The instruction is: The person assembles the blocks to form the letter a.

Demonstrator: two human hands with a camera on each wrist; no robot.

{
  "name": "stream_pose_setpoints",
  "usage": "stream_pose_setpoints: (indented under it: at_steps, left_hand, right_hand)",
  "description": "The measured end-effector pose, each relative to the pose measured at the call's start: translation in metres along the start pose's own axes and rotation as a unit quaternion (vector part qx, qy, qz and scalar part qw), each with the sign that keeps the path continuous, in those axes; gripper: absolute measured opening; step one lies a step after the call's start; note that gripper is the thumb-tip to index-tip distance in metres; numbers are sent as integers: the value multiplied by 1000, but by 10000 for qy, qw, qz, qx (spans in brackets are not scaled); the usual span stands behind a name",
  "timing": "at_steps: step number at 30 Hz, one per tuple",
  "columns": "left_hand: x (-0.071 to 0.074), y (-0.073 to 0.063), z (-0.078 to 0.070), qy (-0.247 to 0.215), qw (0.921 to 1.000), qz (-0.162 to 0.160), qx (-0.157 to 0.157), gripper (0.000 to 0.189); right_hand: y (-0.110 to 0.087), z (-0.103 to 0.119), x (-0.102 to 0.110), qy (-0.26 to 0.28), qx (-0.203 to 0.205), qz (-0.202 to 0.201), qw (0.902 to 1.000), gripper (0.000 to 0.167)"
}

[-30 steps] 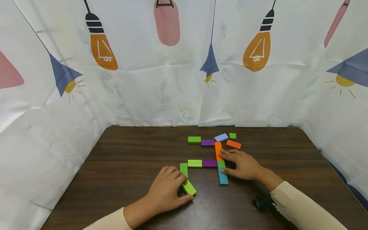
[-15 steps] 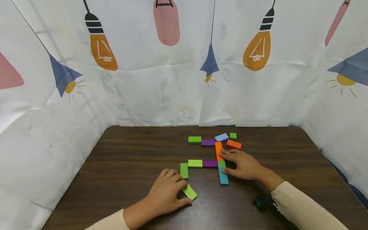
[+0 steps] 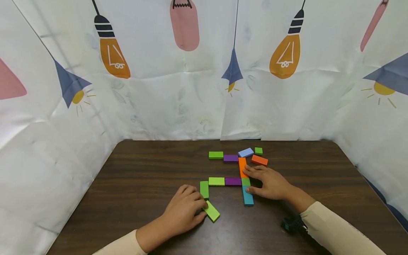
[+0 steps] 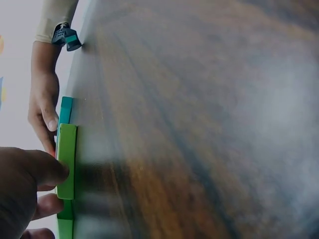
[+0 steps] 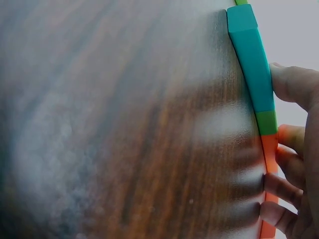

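In the head view, my left hand [image 3: 184,210] touches a tilted lime green block [image 3: 212,211] from its left side, index fingertip over the upper corner and thumb at the long edge. Just above that block stands an upright green block [image 3: 204,190]. My right hand [image 3: 269,182] rests its fingertips on an orange block [image 3: 242,166] and its thumb on a teal block [image 3: 248,196]. Between these two sits a small green block [image 3: 245,181]. The right wrist view shows the thumb against the teal block [image 5: 250,64] and fingers along the orange one [image 5: 269,149].
A flat lime block [image 3: 216,181] and a purple block [image 3: 233,181] bridge the two columns. Farther back lie another purple block [image 3: 231,158], a green block [image 3: 216,155], a pale blue block [image 3: 245,152], an orange-red block [image 3: 259,160] and a small green cube [image 3: 258,151].
The lime block shifted toward me, away from the upright green block, then back up and slightly right, close to it. My left thumb pulled in from its near end to its left edge. My right hand stayed put.
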State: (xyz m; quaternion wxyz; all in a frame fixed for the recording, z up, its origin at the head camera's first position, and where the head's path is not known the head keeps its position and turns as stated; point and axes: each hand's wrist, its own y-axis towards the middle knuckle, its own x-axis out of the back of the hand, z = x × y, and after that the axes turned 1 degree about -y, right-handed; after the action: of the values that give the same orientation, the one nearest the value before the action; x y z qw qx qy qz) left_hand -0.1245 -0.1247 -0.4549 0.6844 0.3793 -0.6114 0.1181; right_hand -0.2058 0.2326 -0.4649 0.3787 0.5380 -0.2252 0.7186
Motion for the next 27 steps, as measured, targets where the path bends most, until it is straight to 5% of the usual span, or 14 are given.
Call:
stream_pose_setpoints:
  at_steps: [27]
  left_hand:
    - [-2,4,4,-178,9998,33,-44,16]
  right_hand:
    - [0,-1,-1,-7,-36,24,10000,78]
